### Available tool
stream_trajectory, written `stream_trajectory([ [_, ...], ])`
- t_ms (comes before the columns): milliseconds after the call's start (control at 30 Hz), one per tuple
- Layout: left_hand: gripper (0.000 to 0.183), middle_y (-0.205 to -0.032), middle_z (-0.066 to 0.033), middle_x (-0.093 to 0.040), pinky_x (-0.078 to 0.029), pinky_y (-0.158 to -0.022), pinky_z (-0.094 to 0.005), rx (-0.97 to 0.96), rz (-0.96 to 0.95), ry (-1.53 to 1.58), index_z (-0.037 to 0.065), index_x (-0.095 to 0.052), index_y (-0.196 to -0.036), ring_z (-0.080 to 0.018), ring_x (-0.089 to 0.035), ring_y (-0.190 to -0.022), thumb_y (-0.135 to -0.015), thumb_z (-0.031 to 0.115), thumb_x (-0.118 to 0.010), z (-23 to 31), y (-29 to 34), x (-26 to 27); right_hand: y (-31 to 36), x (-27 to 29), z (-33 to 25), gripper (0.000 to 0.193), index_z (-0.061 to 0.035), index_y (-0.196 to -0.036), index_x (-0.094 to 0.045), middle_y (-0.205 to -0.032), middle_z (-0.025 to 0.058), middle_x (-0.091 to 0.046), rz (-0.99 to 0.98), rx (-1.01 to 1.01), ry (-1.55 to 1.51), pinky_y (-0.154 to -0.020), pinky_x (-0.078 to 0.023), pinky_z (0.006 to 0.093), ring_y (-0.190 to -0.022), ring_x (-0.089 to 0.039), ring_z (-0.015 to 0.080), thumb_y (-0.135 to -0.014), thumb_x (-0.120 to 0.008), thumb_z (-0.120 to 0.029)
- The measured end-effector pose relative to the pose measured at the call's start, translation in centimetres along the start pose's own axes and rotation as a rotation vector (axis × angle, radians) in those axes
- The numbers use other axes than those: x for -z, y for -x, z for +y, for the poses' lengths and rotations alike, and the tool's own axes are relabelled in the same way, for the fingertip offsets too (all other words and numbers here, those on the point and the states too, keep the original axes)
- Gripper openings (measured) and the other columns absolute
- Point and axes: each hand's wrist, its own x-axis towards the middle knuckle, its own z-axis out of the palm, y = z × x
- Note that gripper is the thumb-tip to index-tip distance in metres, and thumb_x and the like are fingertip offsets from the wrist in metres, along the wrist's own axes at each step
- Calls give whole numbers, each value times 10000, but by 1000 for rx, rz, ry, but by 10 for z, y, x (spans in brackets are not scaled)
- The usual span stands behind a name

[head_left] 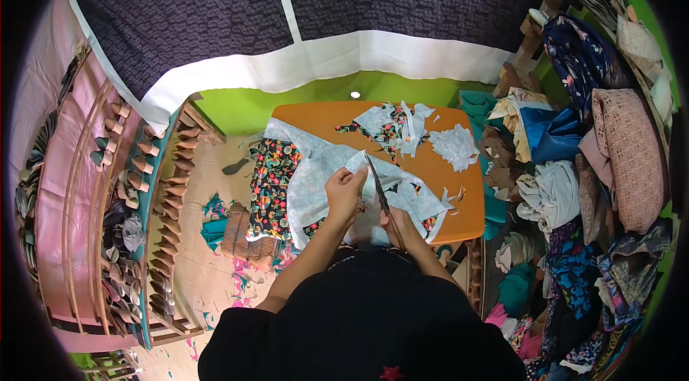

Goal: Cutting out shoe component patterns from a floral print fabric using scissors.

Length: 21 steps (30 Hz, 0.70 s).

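Note:
My left hand (pixel 344 193) pinches the edge of a floral fabric (pixel 275 180) spread over the orange table (pixel 301 114). The cloth has a dark, colourful print on one face, and its pale back is turned up across the middle. In my right hand (pixel 402 229) is a pair of dark scissors (pixel 379 184), blades pointing away from me, just right of my left fingers. The blade tips lie at the pale cloth. Beyond them sit cut floral scraps (pixel 387 125) and a pile of pale cut pieces (pixel 455 148).
Wooden racks with rows of shoe forms (pixel 169 217) stand at the left. Folded and heaped fabrics (pixel 556 191) fill the right side. Colourful scraps (pixel 247 277) litter the tiled floor left of me. A dark curtain (pixel 402 1) hangs beyond the table.

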Motion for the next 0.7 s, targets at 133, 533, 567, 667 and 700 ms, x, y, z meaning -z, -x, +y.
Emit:
stream_trajectory([
  [133, 208, -544, 38, -459, -265, -407, -155, 25, -10, 22, 70, -445, -626, -14, -374, -444, -735, 47, -620, 1, 0, 2, 0, -1, 1, 242, 40, -724, -453, -608, 181, -523, -12, 0, 12, -537, -422, 347, -600, -556, 311, -787, -489, -191],
  [533, 233, -533, 44, -442, -266, -409, -161, 15, -2, -51, 72, -436, -604, -15, -364, -446, -718, 39, -637, 2, 0, 3, -1, -4, 7, 224, 40, -738, -449, -628, 184, -537, -17, 40, -56, -551, -429, 341, -625, -566, 312, -793, -497, -172],
  [567, 238, -535, 44, -441, -267, -409, -162, 9, 8, -49, 73, -433, -601, -16, -364, -447, -718, 39, -638, 2, 1, 2, -1, -3, 8, 230, 42, -745, -452, -628, 186, -537, -40, 9, -33, -551, -430, 339, -625, -566, 310, -796, -498, -178],
  [667, 244, -539, 42, -442, -273, -412, -163, 1, 9, -50, 74, -429, -599, -18, -369, -451, -717, 37, -639, 2, 0, 2, -1, 0, 4, 231, 44, -756, -461, -629, 187, -538, -56, -11, -22, -550, -430, 337, -622, -567, 308, -797, -498, -181],
  [700, 245, -542, 40, -443, -277, -414, -163, -2, 3, -54, 74, -428, -599, -19, -375, -453, -716, 35, -640, 2, 1, 3, 0, 0, 2, 226, 44, -758, -467, -630, 187, -539, -50, 2, -36, -549, -430, 336, -620, -567, 308, -796, -498, -177],
])
